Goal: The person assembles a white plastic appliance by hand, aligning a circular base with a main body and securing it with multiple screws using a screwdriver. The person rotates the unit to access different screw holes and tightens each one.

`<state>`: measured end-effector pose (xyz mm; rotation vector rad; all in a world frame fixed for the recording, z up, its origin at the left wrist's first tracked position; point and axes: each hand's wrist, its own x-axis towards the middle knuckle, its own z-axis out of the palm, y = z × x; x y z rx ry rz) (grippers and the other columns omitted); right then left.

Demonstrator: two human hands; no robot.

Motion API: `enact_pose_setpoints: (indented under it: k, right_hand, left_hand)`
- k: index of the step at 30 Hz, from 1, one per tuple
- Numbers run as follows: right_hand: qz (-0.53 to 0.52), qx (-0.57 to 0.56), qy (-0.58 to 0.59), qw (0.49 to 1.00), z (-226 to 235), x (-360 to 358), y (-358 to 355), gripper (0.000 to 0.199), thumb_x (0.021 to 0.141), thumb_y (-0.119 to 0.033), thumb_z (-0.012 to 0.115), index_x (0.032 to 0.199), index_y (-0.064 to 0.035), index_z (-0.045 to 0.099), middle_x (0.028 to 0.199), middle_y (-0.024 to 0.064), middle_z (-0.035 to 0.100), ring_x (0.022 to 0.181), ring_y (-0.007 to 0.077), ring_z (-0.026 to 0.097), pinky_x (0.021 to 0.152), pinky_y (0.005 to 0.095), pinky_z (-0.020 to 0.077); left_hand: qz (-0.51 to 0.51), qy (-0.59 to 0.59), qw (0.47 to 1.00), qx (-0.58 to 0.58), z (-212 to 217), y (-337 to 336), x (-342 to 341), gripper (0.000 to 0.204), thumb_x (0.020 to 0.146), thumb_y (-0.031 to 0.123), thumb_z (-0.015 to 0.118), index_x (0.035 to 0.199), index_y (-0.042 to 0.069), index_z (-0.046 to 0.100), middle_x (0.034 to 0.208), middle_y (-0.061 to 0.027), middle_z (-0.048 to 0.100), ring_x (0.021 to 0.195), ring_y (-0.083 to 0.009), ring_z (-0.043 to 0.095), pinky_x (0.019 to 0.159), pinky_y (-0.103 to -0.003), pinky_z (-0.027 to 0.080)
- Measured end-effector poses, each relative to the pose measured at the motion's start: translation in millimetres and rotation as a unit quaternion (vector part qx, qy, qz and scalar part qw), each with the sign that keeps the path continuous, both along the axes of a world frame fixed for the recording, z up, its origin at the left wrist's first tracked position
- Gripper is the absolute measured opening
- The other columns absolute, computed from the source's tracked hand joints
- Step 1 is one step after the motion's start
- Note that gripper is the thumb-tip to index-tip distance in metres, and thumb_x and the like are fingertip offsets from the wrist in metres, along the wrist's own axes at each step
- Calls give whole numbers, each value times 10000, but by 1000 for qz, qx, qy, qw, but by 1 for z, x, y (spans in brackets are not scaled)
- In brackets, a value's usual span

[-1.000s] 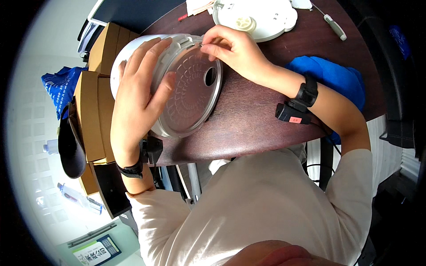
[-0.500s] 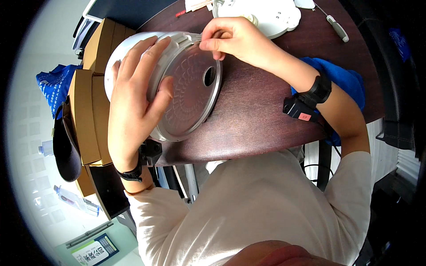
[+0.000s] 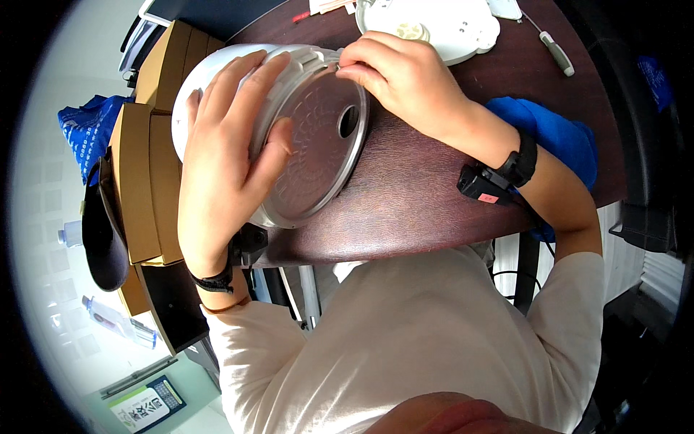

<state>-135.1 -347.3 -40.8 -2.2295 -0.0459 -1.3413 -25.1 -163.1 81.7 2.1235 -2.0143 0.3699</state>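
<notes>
At the rim, the right hand (image 3: 423, 87) has thumb and index finger pinched narrow (whether anything small sits between them, I can't tell from here). I have the left hand (image 3: 224, 141) spread wide along the side of the white container (image 3: 189, 87), on the left of the dark table (image 3: 412, 195), its clear round cover (image 3: 318, 148) in view. I judge this as fine rim work; the next move calls for steady bracing and a light pinch. Beyond lies a white moulded part (image 3: 452, 25).

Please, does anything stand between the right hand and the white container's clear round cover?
Nothing visible does: the right hand has its fingertips at the upper edge of the clear round cover. The left hand rests farther left, on the white container.
</notes>
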Motion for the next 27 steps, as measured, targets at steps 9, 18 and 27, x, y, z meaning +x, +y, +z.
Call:
enact_pose_setpoints:
  k: [9,18,27]
  right_hand:
    - [-74,-146,-42,986,5,-1,-3,79,828,-103,663,868,-55,614,806,59,590,680,196,664,569,294,537]
    - [-112,-189,-44,974,3,-1,-1,81,816,-115,662,847,-69,604,759,37,544,629,156,637,514,274,510]
    - [-137,-206,-26,969,2,2,0,134,823,-171,678,842,-75,587,778,26,530,644,140,635,511,273,507]
  left_hand:
    - [26,9,999,31,3,2,-2,509,852,159,593,1352,73,553,1370,-173,530,1261,-369,480,1086,-462,345]
    - [5,-8,1000,-2,-2,1,0,501,828,165,612,1320,89,562,1295,-156,553,1155,-350,542,1038,-508,315]
    - [8,2,1000,5,0,-1,-1,501,827,160,613,1320,87,562,1298,-156,553,1148,-352,545,1035,-498,321]
